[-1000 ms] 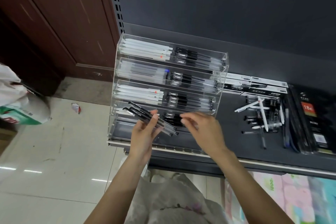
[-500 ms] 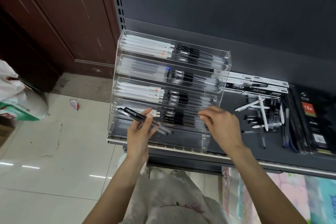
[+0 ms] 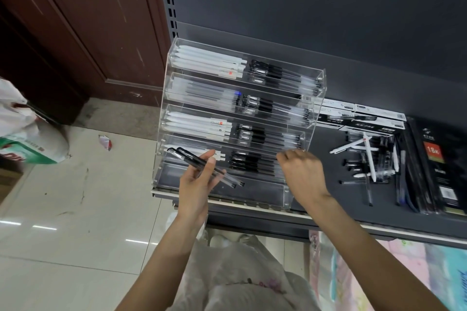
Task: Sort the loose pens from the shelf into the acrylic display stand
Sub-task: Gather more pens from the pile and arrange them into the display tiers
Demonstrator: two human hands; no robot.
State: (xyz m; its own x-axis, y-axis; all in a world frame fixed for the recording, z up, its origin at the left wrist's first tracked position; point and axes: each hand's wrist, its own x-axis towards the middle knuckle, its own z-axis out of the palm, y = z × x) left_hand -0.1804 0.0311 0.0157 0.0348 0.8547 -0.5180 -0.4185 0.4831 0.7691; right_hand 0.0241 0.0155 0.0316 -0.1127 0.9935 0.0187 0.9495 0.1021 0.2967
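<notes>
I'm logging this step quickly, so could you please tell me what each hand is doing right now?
Left hand: holding black pens.
Right hand: fingers curled, nothing visibly held.

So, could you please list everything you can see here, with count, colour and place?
acrylic display stand: one, clear, tiered, on the shelf's left end
shelf: one, dark grey
pens in stand: many, white at left, black at right
loose pens: a scatter, black and white, right of the stand
boxes: several, black and white, behind the loose pens
held pens: two or so, black
bag: white and green, on the floor
left hand: holds pens
right hand: curled at the stand's lower tier
</notes>
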